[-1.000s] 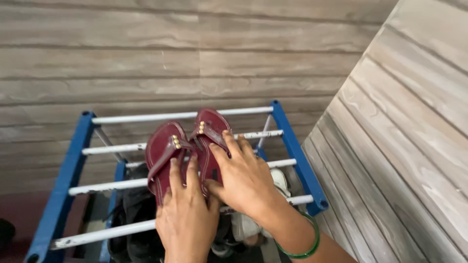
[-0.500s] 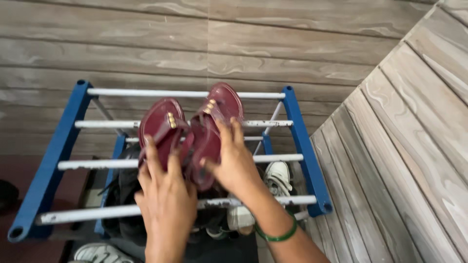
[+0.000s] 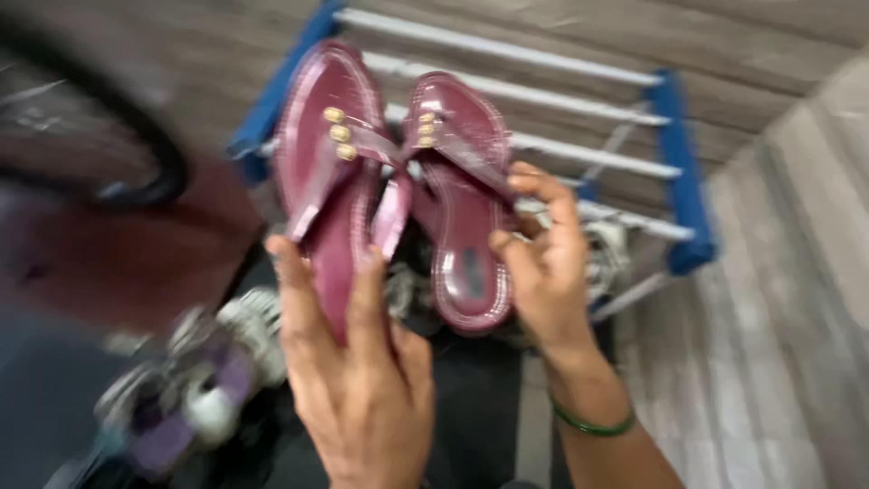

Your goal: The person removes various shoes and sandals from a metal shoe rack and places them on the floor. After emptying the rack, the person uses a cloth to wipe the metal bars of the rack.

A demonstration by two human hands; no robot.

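Note:
Two maroon sandals with gold studs on the straps are held up in front of me, lifted off the rack. My left hand (image 3: pixel 362 389) grips the heel end of the left sandal (image 3: pixel 330 172). My right hand (image 3: pixel 543 263), with a green bangle on the wrist, grips the side of the right sandal (image 3: pixel 462 208). The two sandals lie side by side, soles away from me, toes pointing up. The picture is blurred by motion.
A blue shoe rack (image 3: pixel 683 172) with white bars stands behind the sandals against a wood-look tiled wall. Blurred shoes (image 3: pixel 199 380) lie on the floor at lower left. A dark curved object (image 3: pixel 136 136) shows at upper left.
Both hands have lifted the two sandals off the rack's top bars and drawn them toward me. The view has swung left and down, so the rack now sits at the upper right.

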